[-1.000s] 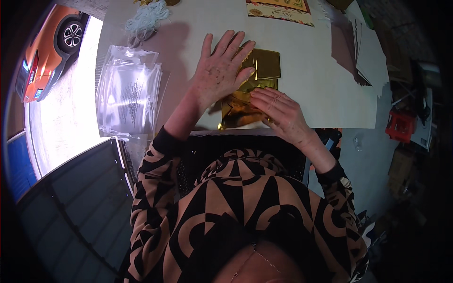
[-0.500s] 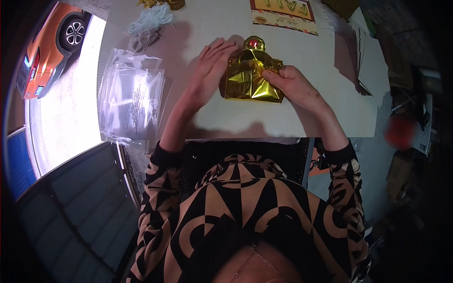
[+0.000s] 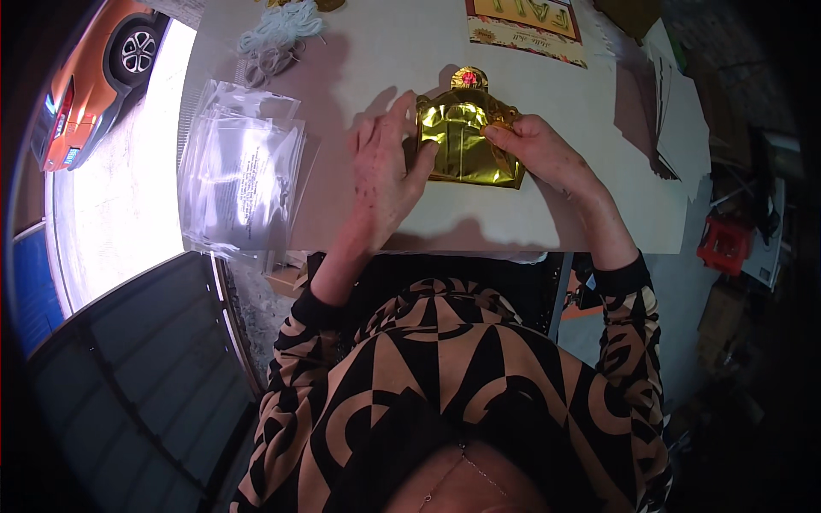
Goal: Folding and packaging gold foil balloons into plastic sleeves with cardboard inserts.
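A folded gold foil balloon [image 3: 466,145] lies flat on the table, its rounded tab with a red spot pointing away from me. My right hand [image 3: 547,152] pinches its right edge between thumb and fingers. At the balloon's left side is my left hand [image 3: 385,167], fingers spread and raised, with the thumb resting on the foil's lower left part. The left fingertips hold nothing. The right fingers are partly hidden beneath the foil.
Clear plastic bags [image 3: 244,179] are stacked on the table's left. Behind them lies a bundle of white string [image 3: 282,34]. A printed card [image 3: 526,30] is at the back, and brown and white sheets [image 3: 646,120] stand at the right. The table's front edge [image 3: 462,251] runs before me.
My left hand has come back toward me, its thumb now on the foil. The balloon looks flatter and smoother. My right hand keeps its grip on the right edge.
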### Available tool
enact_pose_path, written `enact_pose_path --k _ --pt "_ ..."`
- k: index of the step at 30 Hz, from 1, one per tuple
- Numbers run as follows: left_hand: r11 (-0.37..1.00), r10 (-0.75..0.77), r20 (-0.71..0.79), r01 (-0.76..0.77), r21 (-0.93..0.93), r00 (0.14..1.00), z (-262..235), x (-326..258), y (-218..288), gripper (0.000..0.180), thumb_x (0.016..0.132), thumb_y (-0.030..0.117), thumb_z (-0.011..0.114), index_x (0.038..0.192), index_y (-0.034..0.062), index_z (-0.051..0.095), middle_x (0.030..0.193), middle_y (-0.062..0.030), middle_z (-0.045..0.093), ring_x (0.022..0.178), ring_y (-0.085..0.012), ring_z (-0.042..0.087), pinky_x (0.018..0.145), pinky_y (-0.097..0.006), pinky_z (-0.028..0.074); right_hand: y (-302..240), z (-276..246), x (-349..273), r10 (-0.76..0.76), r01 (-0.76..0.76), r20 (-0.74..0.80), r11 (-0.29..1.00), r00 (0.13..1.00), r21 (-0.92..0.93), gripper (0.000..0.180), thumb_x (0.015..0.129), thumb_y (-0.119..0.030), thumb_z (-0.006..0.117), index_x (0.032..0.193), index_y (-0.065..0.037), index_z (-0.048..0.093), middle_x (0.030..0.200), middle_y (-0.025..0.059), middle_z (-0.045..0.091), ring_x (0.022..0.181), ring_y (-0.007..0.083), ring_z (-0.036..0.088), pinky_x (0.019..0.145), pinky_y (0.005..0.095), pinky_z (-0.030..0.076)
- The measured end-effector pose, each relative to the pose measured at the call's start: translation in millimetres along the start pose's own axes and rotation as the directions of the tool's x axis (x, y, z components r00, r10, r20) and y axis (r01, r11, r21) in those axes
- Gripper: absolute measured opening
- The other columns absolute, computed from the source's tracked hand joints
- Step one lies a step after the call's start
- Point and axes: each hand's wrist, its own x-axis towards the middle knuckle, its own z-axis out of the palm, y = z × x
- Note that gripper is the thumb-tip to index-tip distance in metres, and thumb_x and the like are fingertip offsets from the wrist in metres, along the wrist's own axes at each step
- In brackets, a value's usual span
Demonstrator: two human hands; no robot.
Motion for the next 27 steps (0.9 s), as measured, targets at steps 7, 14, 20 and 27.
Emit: enact_pose_path --k 7,14,20,27 --pt "0.859 0.380 0.101 -0.391 0.331 0.919 26 -5 35 0.081 0.086 0.039 0.078 0.155 0.0126 0.045 0.163 -0.0144 0.037 0.153 -0.0333 0.031 0.125 -0.056 0.021 -10 -7 -10 0.016 -0.015 0.014 0.998 1.000 -0.055 0.035 0.106 -0.029 0.060 0.115 0.003 0.070 0.089 0.0021 0.071 0.081 0.0077 0.062 0.078 0.0289 0.053" --pt "0.850 0.314 0.236 -0.383 0.363 0.920 49 -8 39 0.089 0.091 0.059 0.066 0.160 0.0112 0.038 0.165 -0.0197 0.032 0.156 -0.0350 0.025 0.128 -0.059 0.016 2 -18 -9 -0.013 0.014 0.041 0.999 0.999 -0.035 0.033 0.106 -0.027 0.061 0.108 0.004 0.072 0.088 -0.0014 0.070 0.082 0.0045 0.058 0.073 0.0249 0.051" --pt "0.852 0.323 0.229 -0.387 0.353 0.918 57 -4 44 0.089 0.091 0.059 0.065 0.159 0.0074 0.039 0.161 -0.0245 0.035 0.153 -0.0398 0.028 0.127 -0.060 0.016 36 -20 -12 -0.098 0.100 -0.047 0.994 0.994 0.052 0.034 0.107 -0.023 0.059 0.128 0.004 0.060 0.103 0.0035 0.071 0.092 0.0066 0.062 0.083 0.0250 0.053" --pt "0.841 0.341 0.219 -0.401 0.363 0.914 57 -5 50 0.087 0.091 0.058 0.067 0.155 0.0051 0.044 0.158 -0.0276 0.038 0.151 -0.0437 0.031 0.125 -0.062 0.017 52 3 -64 -0.161 0.239 -0.265 0.926 0.951 0.292 0.049 0.102 -0.002 0.061 0.147 0.000 0.041 0.115 0.0099 0.067 0.103 0.0119 0.067 0.092 0.0279 0.055"
